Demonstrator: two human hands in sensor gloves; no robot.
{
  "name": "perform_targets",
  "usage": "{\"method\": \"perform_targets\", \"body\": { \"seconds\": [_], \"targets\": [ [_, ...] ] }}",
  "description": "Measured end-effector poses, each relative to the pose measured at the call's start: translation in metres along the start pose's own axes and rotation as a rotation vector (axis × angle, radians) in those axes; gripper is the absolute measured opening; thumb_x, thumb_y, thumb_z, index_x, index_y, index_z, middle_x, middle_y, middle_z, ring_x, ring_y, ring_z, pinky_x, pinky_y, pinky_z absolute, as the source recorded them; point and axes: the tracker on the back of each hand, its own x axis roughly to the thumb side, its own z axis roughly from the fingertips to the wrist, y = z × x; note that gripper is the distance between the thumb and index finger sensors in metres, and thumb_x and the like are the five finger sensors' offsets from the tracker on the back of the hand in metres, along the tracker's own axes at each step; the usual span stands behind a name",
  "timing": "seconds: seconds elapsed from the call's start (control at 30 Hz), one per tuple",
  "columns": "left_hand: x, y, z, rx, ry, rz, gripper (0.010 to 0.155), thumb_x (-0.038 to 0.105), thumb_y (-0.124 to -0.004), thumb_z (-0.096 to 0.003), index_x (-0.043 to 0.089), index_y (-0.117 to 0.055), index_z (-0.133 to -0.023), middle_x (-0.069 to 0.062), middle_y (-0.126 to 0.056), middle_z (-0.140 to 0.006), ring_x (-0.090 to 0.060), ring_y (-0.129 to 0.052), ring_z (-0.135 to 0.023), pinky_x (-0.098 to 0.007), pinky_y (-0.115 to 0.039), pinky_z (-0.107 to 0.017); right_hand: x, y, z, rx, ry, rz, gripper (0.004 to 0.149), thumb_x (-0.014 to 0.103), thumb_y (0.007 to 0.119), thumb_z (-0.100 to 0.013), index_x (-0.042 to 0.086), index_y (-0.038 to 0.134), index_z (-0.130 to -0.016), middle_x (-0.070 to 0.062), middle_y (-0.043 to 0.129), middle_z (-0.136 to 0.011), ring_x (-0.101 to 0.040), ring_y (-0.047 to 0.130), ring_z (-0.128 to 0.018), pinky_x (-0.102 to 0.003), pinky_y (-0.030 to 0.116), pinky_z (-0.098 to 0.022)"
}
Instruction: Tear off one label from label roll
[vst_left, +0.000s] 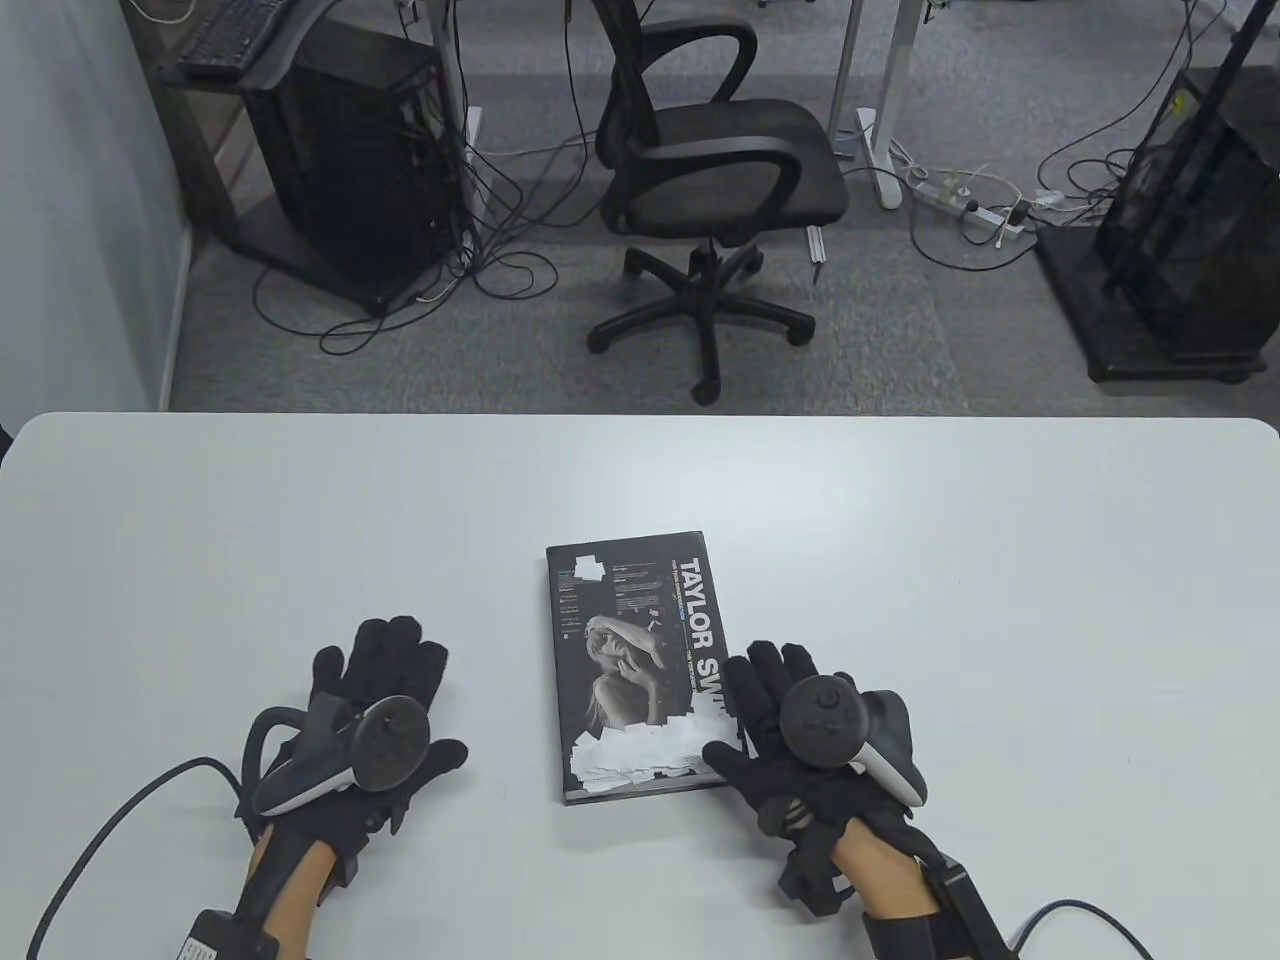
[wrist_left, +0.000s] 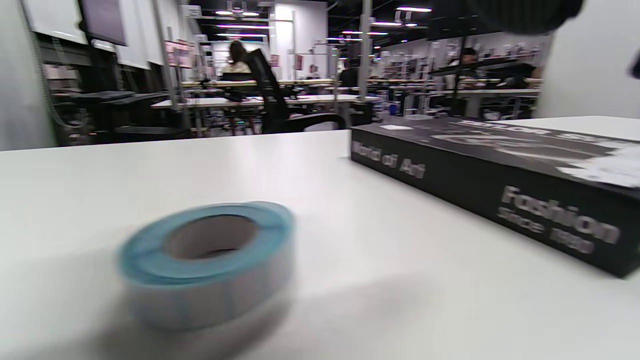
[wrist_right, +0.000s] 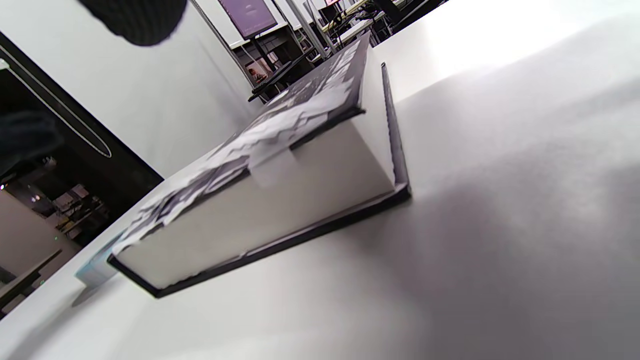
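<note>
The label roll (wrist_left: 207, 262), white with a blue rim and a brown core, lies flat on the white table in the left wrist view. No fingers touch it there. In the table view my left hand (vst_left: 420, 690) covers it with fingers spread. It shows faintly past the book in the right wrist view (wrist_right: 95, 267). My right hand (vst_left: 745, 705) rests with fingers spread on the near right corner of a black book (vst_left: 625, 640). Several white labels (vst_left: 645, 750) are stuck on the cover's near end. One label (wrist_right: 272, 165) hangs over the book's edge.
The white table (vst_left: 900, 550) stretches wide on both sides of the book. Beyond its far edge stand an office chair (vst_left: 715, 170) and computer towers with cables on the floor. The book's spine (wrist_left: 500, 200) lies to the right of the roll.
</note>
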Motion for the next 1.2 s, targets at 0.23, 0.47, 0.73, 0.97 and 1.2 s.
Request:
{"method": "perform_targets", "body": {
  "seconds": [0.23, 0.47, 0.73, 0.97, 1.2],
  "targets": [
    [-0.031, -0.007, 0.001, -0.111, 0.123, -0.006, 0.077, 0.06, -0.068, -0.0446, 0.022, -0.048, -0.108, -0.01, -0.009, -0.115, -0.038, -0.016, -0.109, -0.064, -0.022, -0.07, -0.002, -0.004, 0.001, -0.019, 0.007, -0.021, 0.079, 0.058, 0.07, -0.043, 0.033, 0.027, -0.103, -0.005, 0.012, -0.111, -0.038, 0.007, -0.105, -0.069, 0.001, -0.064],
    [-0.05, -0.018, 0.002, -0.247, 0.207, -0.047, 0.065, 0.049, -0.077, -0.0458, 0.027, -0.06, -0.104, -0.009, -0.01, -0.115, -0.038, -0.013, -0.108, -0.064, -0.023, -0.071, -0.006, -0.007, 0.001, -0.02, 0.021, -0.027, 0.078, 0.058, 0.07, -0.043, 0.032, 0.028, -0.103, -0.005, 0.012, -0.111, -0.038, 0.008, -0.105, -0.069, 0.001, -0.064],
    [-0.032, -0.048, -0.014, -0.384, 0.152, -0.106, 0.064, 0.037, -0.079, -0.0461, 0.029, -0.054, -0.105, -0.008, -0.007, -0.114, -0.036, -0.017, -0.109, -0.062, -0.029, -0.073, -0.008, -0.004, 0.002, -0.006, 0.026, -0.003, 0.078, 0.057, 0.07, -0.043, 0.032, 0.029, -0.103, -0.005, 0.013, -0.111, -0.039, 0.009, -0.105, -0.069, 0.002, -0.064],
    [-0.03, -0.055, -0.015, -0.396, 0.158, -0.129, 0.068, 0.028, -0.078, -0.0465, 0.028, -0.046, -0.107, -0.007, -0.009, -0.114, -0.036, -0.028, -0.111, -0.06, -0.037, -0.074, -0.007, -0.002, 0.003, 0.007, 0.028, 0.004, 0.077, 0.057, 0.07, -0.043, 0.031, 0.03, -0.103, -0.006, 0.014, -0.111, -0.039, 0.009, -0.105, -0.069, 0.003, -0.064],
    [-0.032, -0.063, -0.02, -0.401, 0.153, -0.139, 0.067, 0.026, -0.078, -0.0463, 0.029, -0.048, -0.106, -0.006, -0.01, -0.114, -0.035, -0.03, -0.111, -0.06, -0.039, -0.074, -0.006, -0.001, 0.002, 0.014, 0.027, 0.01, 0.077, 0.057, 0.07, -0.043, 0.031, 0.03, -0.103, -0.006, 0.014, -0.111, -0.039, 0.009, -0.105, -0.069, 0.003, -0.064]
  ]
}}
